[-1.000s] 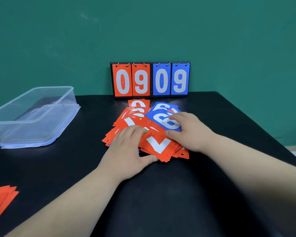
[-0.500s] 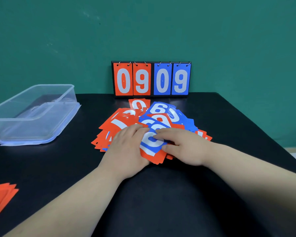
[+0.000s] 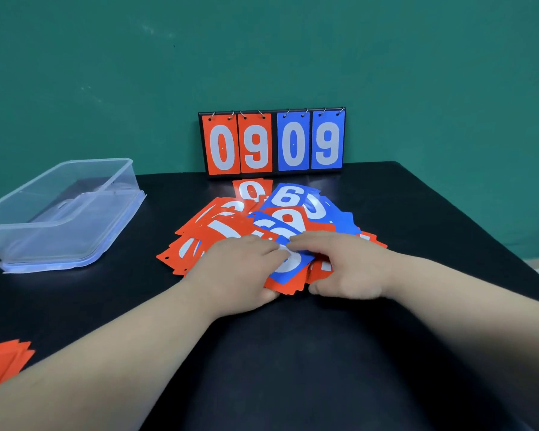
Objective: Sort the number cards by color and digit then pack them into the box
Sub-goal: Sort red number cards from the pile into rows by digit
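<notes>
A black desk [image 3: 417,200] stands against a green wall [image 3: 106,73]. At its far edge a scoreboard [image 3: 273,141] stands upright, showing red 09 and blue 09.

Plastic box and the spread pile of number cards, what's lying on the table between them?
Nothing: the head view shows only bare black table between the plastic box and the card pile.

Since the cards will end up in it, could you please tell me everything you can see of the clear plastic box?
The clear plastic box is a rectangular tub of see-through plastic with rounded corners and a lipped rim. It stands upright and open at the far left of the black table, seemingly on its own lid, whose edge juts out beneath it. No cards show inside. Neither the left hand nor the right hand touches it; both are on the card pile.
</notes>
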